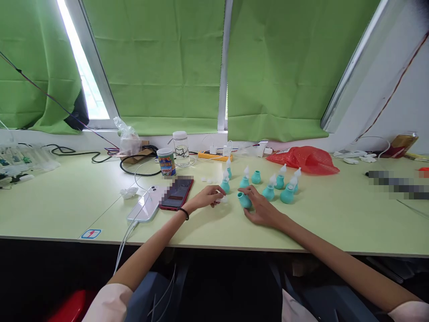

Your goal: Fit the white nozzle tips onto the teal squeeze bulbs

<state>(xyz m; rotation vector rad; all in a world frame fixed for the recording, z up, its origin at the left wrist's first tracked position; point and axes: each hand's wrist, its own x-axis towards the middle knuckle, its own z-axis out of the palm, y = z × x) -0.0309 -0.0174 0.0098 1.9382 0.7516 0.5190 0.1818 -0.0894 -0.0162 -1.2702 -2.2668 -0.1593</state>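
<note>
My right hand (263, 208) grips a teal squeeze bulb (244, 201) between thumb and fingers; its open neck tilts towards the left. Just to its left, my left hand (209, 197) has its fingers pinched on a small translucent nozzle tip (221, 199), partly hidden by the fingers. Behind both hands stand several teal bulbs fitted with whitish pointed tips, among them one bulb (225, 185) near my left fingers and another bulb (287, 195) to the right. A bare bulb (256, 177) without a tip stands among them. Small whitish pieces (209, 180) lie behind my left hand.
Left of my hands lie a dark phone (177, 194) and a white phone (145, 206) with a cable. A printed can (166, 162) and a clear jar (181, 150) stand farther back. At the back right is a red plastic bag (303, 160). The table's front edge (234, 247) runs below my forearms.
</note>
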